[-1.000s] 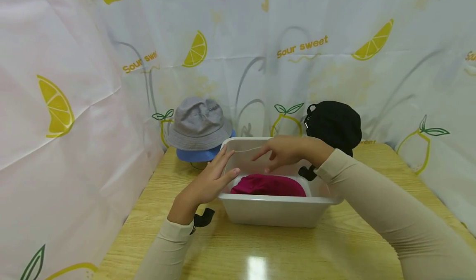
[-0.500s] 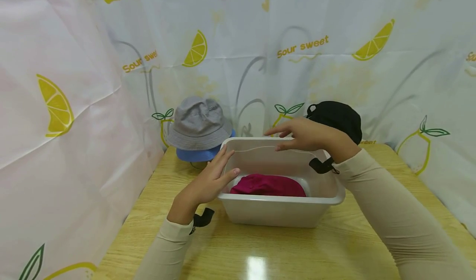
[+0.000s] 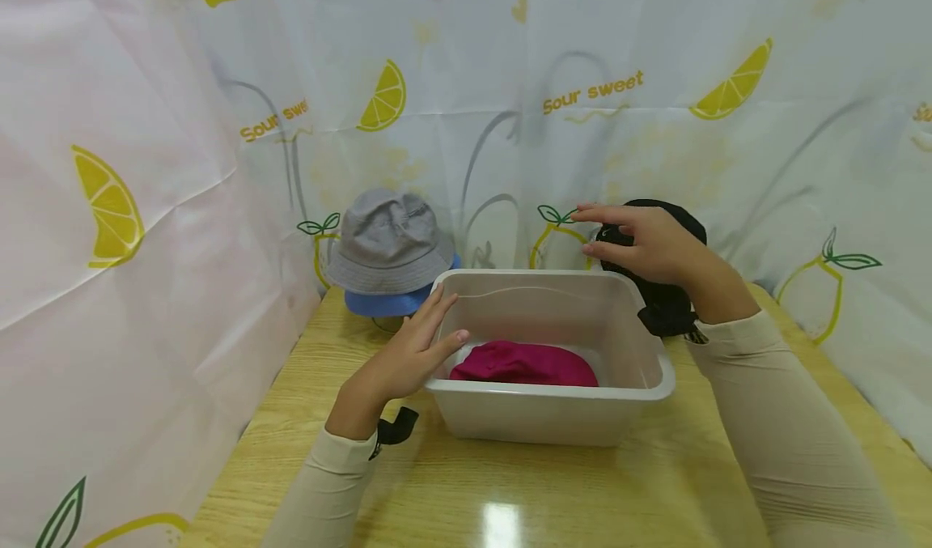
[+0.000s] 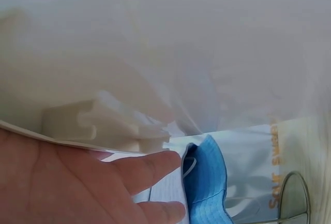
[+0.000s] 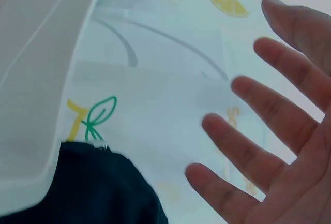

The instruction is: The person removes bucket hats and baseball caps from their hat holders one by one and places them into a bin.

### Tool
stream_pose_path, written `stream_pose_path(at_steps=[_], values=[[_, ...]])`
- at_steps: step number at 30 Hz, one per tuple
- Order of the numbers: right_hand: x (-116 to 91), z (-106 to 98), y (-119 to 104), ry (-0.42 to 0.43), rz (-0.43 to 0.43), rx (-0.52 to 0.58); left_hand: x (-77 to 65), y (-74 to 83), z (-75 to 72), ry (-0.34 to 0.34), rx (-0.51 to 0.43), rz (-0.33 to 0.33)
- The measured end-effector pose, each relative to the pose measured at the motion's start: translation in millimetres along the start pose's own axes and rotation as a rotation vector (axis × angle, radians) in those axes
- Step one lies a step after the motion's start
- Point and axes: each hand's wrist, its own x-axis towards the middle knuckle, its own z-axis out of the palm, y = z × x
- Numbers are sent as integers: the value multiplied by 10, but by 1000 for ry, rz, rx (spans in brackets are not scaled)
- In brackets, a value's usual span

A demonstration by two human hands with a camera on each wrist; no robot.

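Observation:
A white plastic bin (image 3: 539,414) stands mid-table with a magenta hat (image 3: 527,363) lying in it. My left hand (image 3: 408,354) rests against the bin's left rim, fingers extended along its outer side. Straight fingers and spread thumb show on my right hand (image 3: 655,248), which is raised behind the bin's right back corner. It overlaps a black cap (image 3: 673,295) in the head view and holds nothing. The right wrist view has this hand (image 5: 279,131) with fingers spread apart, above and beside the black cap (image 5: 103,188).
Left of the bin, a grey bucket hat (image 3: 393,236) sits stacked over a blue hat (image 3: 386,303), on a wire stand (image 4: 295,198). A lemon-printed curtain (image 3: 480,159) hangs behind and beside the wooden table (image 3: 422,491).
My right hand has lifted out of the bin and moved right and back to the black cap. The left hand and the magenta hat have stayed put.

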Motion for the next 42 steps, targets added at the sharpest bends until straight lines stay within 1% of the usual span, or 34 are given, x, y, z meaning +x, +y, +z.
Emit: stream_pose_path(at_steps=[3, 6, 11, 16, 21, 24, 27, 35, 38, 42], values=[[-83, -26, 78, 83, 29, 52, 2, -7, -11, 0, 13, -1], [-173, -43, 171, 151, 89, 92, 0, -16, -24, 0, 29, -5], [-341, -45, 339, 244, 179, 112, -6, -32, -53, -8, 34, -23], [-478, 7, 490, 321, 185, 112, -11, -35, -91, -25, 39, -41], [-576, 121, 607, 420, 176, 104, -18, -24, -104, -35, 26, -42], [-621, 186, 662, 479, 201, 99, -22, -15, -96, -41, 18, -37], [-675, 237, 702, 521, 246, 101, -23, -11, -89, -45, 11, -40], [-844, 412, 848, 600, 336, 132, -26, -15, -55, -51, 4, -40], [-877, 476, 892, 591, 379, 159, -30, -22, -47, -45, 8, -44], [-863, 513, 942, 569, 423, 196, -23, -18, -64, -28, 18, -39]])
